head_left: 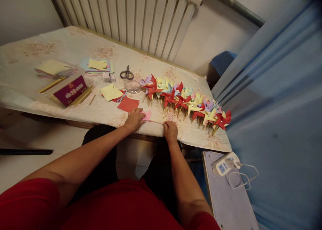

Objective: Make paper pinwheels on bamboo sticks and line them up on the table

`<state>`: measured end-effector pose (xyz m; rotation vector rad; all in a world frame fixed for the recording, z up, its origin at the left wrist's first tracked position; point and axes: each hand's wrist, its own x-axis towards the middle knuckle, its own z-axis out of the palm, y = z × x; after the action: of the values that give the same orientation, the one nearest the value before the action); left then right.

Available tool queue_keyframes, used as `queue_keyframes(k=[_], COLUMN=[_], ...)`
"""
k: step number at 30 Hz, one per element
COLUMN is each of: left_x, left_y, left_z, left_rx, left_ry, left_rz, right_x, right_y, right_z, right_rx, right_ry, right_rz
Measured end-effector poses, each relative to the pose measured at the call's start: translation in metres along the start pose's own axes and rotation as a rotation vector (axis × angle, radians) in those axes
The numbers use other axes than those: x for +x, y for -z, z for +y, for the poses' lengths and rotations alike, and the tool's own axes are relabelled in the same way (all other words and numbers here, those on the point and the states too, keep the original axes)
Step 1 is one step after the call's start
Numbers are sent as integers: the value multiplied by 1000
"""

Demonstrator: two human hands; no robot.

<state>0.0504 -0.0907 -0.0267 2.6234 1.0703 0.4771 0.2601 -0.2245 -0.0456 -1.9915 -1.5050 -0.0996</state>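
Both hands, left (134, 119) and right (170, 130), press one pink paper (147, 115) flat, fingers together, at the tabletop (75, 45) edge. One scissors (126, 74) lies behind (pinwheels (186, 100) too crowded to count).

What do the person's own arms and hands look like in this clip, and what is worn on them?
Both forearms are bare down to the left hand and right hand. Short red sleeves end above the elbows. No gloves, watch or rings can be seen.

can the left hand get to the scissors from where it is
Probably yes. The left hand rests on pink paper at the table's near edge; the scissors lie farther back. Only flat red paper and a clear dish lie between.
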Motion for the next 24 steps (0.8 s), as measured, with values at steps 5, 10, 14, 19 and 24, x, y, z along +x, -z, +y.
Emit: queue_keyframes(k=[5,10,14,19,24], left_x=[3,5,6,7,8], left_y=[-4,-7,-9,-11,-9], left_z=[-1,-2,-5,-6,-4], left_rx=[-11,-21,-29,-50,-38], left_ry=[1,8,16,23,23], left_rz=[-4,18,26,34,31], right_x=[3,6,8,10,13], right_y=[-4,-8,-8,-9,-12], right_z=[1,0,-2,-3,-3], right_rx=[16,32,45,74,69], right_ry=[33,42,48,46,39], right_rz=[-17,-38,-35,-32,-22])
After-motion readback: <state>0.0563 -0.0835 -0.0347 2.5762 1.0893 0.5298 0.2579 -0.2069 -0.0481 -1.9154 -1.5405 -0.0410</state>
